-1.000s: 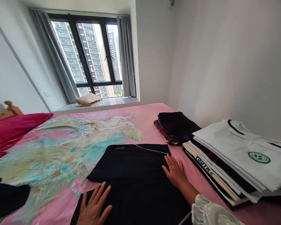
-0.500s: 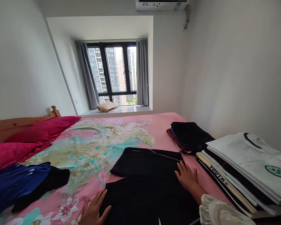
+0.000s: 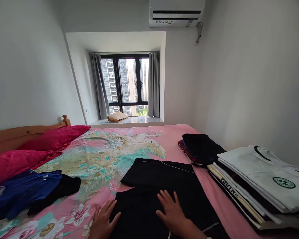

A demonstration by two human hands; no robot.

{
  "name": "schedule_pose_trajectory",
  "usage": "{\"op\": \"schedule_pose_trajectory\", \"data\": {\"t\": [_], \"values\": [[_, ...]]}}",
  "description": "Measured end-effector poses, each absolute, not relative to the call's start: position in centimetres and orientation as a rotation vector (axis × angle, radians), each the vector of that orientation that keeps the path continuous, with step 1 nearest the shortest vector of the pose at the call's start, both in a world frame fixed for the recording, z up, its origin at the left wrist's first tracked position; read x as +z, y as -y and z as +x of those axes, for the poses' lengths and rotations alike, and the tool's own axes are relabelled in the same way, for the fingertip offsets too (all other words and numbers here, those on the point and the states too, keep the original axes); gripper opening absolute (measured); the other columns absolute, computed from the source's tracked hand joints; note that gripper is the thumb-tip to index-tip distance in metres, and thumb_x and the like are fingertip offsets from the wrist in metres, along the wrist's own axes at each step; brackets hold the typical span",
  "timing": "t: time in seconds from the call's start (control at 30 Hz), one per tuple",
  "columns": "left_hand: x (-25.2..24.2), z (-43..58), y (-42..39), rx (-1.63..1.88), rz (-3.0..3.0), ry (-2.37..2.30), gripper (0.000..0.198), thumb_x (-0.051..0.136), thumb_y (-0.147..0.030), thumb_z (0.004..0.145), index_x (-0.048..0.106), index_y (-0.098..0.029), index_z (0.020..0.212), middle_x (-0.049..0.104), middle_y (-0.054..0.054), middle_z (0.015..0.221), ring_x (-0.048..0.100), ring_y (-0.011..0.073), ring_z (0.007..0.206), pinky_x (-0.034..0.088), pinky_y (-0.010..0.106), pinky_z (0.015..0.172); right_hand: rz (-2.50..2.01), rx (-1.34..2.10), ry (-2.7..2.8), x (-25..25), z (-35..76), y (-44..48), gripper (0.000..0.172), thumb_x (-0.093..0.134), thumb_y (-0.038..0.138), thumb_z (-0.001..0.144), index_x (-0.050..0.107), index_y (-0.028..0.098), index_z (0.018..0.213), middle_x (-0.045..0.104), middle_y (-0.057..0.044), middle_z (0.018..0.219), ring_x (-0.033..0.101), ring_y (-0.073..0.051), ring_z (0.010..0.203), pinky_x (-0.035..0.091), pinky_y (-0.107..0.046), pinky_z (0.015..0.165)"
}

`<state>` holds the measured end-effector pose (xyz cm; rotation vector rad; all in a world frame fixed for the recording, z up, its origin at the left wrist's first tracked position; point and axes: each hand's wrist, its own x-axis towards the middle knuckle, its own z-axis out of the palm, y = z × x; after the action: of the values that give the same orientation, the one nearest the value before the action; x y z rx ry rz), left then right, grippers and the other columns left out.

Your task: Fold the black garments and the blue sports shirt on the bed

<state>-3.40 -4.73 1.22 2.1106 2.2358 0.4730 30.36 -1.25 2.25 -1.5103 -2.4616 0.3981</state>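
Note:
A black garment (image 3: 144, 207), which looks like a pair of shorts with thin pale piping, lies spread flat on the bed in front of me. A bit of pale cord shows at its near edge. My left hand (image 3: 104, 218) rests open at the garment's left edge, its fingertips by the black cloth and the pink sheet. Over the middle of the cloth, my right hand (image 3: 171, 212) lies palm down with its fingers spread. Neither hand grips anything.
On the right stand a stack of folded shirts (image 3: 261, 181), a white one on top, and a smaller dark folded pile (image 3: 201, 146). Blue and black clothes (image 3: 37, 189) lie loose at left. Red pillows (image 3: 54, 137) line the headboard (image 3: 32, 127); a window (image 3: 128, 83) is beyond.
My right hand has moved left from the garment's right edge onto its middle. My left hand stays at the left edge. The view has tilted up slightly.

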Motion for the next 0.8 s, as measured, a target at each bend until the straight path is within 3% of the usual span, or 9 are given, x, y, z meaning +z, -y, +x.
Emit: {"op": "schedule_pose_trajectory", "data": {"t": [0.1, 0.2, 0.47, 0.8], "values": [[1.0, -3.5, 4.6, 0.513, 2.113, -2.235, 0.054, 0.046, -0.052, 0.080, 0.050, -0.028, 0.128, 0.049, 0.004, 0.137, 0.040, 0.0227, 0.129, 0.009, 0.049, 0.114, -1.956, 0.266, 2.255, 1.0, 38.2, -0.6, 0.066, 0.027, 0.059, 0.085, 0.030, 0.024, 0.142, 0.021, -0.003, 0.150, 0.012, -0.026, 0.139, -0.006, -0.057, 0.109], [1.0, -3.3, 4.5, 0.481, 2.121, -2.237, 0.055, 0.045, -0.053, 0.080, 0.050, -0.028, 0.129, 0.048, 0.005, 0.138, 0.039, 0.0230, 0.130, 0.009, 0.050, 0.113, -2.193, 0.225, 2.067, -0.5, 43.8, -1.5, 0.071, 0.024, 0.062, 0.083, 0.024, 0.025, 0.143, 0.015, -0.001, 0.151, 0.011, -0.026, 0.139, 0.003, -0.059, 0.108], [0.9, -3.4, 4.6, 0.437, 2.155, -2.258, 0.059, 0.041, -0.053, 0.082, 0.045, -0.023, 0.133, 0.046, 0.006, 0.139, 0.036, 0.0226, 0.131, 0.010, 0.049, 0.113, -2.184, 0.134, 1.967, -2.3, 44.7, -1.0, 0.073, 0.021, 0.065, 0.083, 0.025, 0.024, 0.143, 0.018, -0.002, 0.151, 0.012, -0.024, 0.139, 0.008, -0.055, 0.109], [0.7, -3.3, 5.6, 0.658, 1.968, -2.249, 0.058, 0.041, -0.053, 0.079, 0.049, -0.021, 0.127, 0.052, 0.007, 0.134, 0.039, 0.0256, 0.129, 0.013, 0.050, 0.113, -2.210, 0.044, 1.951, -2.3, 44.5, -0.8, 0.067, 0.023, 0.059, 0.085, 0.030, 0.024, 0.142, 0.025, -0.004, 0.150, 0.020, -0.026, 0.137, 0.012, -0.055, 0.108]]}}
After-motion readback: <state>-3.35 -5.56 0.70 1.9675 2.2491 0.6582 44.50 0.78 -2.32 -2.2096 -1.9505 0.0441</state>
